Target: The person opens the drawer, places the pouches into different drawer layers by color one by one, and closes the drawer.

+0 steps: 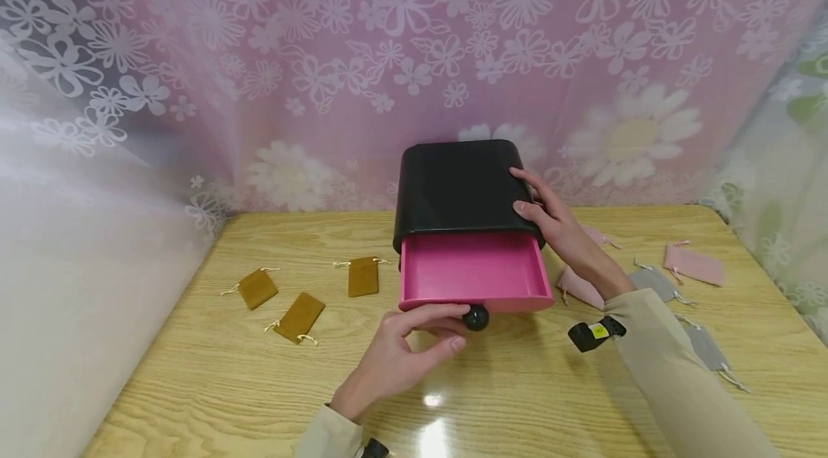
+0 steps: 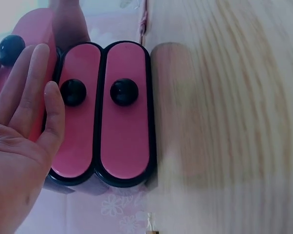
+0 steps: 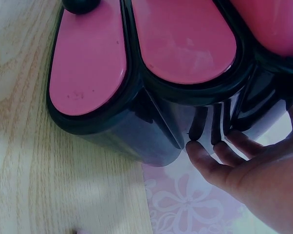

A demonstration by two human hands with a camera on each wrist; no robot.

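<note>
- I see the pink drawer (image 1: 479, 267) partly out of the black cabinet (image 1: 462, 185), front running left-right.
- Its knob (image 1: 476, 318) meets the left hand (image 1: 401, 357), the nearer one: fingers extended, thumb apart, nothing gripped.
- My right hand (image 1: 559, 221) lies spread against the cabinet's right side.

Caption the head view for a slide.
Left hand at the black knob of an open pink drawer, right hand on the black cabinet.
</note>
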